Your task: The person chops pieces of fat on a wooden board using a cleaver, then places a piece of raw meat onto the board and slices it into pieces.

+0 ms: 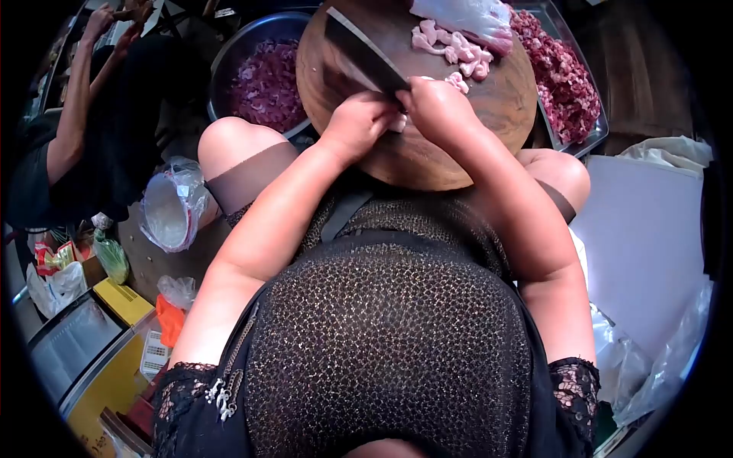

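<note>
Your right hand (pixel 437 103) has its fingers closed around the near end of the cleaver (pixel 366 53), whose dark blade points away from you and to the left, over the round wooden chopping block (pixel 427 168). Your left hand (pixel 353 126) is just beside it, its fingers curled inward close to the near end of the blade; a small pale piece of meat (pixel 397 122) shows right at them, though you cannot tell from this view whether they pinch it or only rest against it. Both hands are over the block, which stands in front of you between your 2 knees. Beyond your right hand, pale meat strips (pixel 454 49) lie in a loose cluster on the wood, with a larger slab of meat (pixel 469 23) behind them at the block's far edge. To the left of the block, a metal bowl (pixel 227 65) holds dark red meat (pixel 267 88); to the right, a metal tray (pixel 597 139) is heaped with red and pale chopped meat (pixel 561 84). Near your left knee is a plastic-lined bucket (pixel 169 210), and farther left another person (pixel 69 145) has both arms raised.
</note>
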The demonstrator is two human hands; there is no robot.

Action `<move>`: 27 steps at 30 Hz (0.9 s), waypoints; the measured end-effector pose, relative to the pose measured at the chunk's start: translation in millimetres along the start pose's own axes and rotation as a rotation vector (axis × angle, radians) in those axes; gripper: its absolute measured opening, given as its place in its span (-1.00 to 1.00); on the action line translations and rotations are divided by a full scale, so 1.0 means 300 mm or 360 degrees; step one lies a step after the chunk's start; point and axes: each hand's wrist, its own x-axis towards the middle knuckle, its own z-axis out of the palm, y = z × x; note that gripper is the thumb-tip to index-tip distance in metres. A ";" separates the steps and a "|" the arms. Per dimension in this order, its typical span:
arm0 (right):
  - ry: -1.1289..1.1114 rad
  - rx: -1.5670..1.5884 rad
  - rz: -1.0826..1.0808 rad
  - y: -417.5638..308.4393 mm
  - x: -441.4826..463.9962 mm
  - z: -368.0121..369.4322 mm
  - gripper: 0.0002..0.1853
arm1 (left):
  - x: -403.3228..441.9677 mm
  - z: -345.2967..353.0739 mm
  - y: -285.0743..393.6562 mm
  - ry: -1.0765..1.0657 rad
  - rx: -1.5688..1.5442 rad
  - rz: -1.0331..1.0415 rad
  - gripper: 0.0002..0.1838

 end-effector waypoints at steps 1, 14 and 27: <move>0.0110 0.0054 0.0060 0.008 0.001 -0.005 -0.75 | 0.001 -0.009 -0.003 0.0062 -0.0176 -0.0190 -0.79; -0.0353 0.0017 0.0106 0.017 -0.360 -0.078 -0.77 | -0.050 -0.052 0.011 -0.0059 0.0125 0.0270 -0.83; 0.0272 0.0185 -0.0010 -0.017 -0.033 -0.017 -0.72 | -0.117 -0.113 0.045 0.0001 -0.0167 -0.0498 -0.26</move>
